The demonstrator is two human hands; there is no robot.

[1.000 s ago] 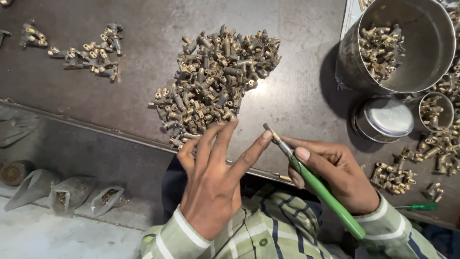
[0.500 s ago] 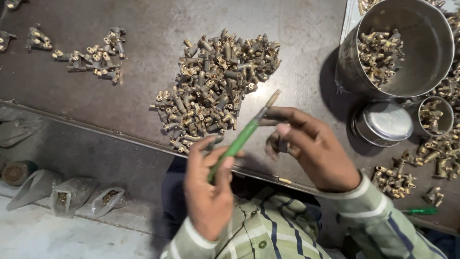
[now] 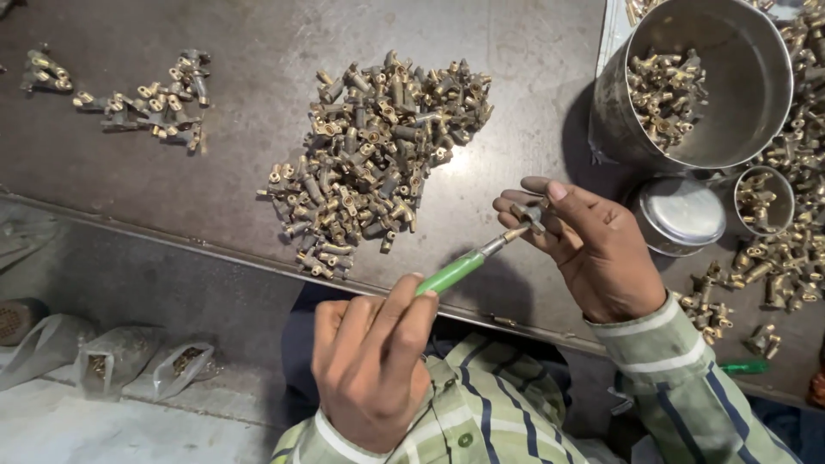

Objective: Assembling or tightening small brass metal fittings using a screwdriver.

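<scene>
My left hand [image 3: 369,369] is shut on the green handle of a thin screwdriver [image 3: 451,272], low in the view over the table's front edge. The metal tip points up and right into a small brass fitting [image 3: 528,212]. My right hand [image 3: 593,249] pinches that fitting between thumb and fingers. Just beyond both hands, a large pile of similar brass fittings [image 3: 378,163] lies on the dark metal table [image 3: 215,198].
A big steel pot [image 3: 739,129] with fittings stands at the back right, with a round steel tin [image 3: 681,215] and a small cup [image 3: 763,199] beside it. Loose fittings [image 3: 765,266] lie at right, a smaller group [image 3: 146,107] at far left. Plastic bags [image 3: 112,369] lie below the table's edge.
The screwdriver has passed from my right hand to my left. My right hand has moved up and now holds a brass fitting against the tip.
</scene>
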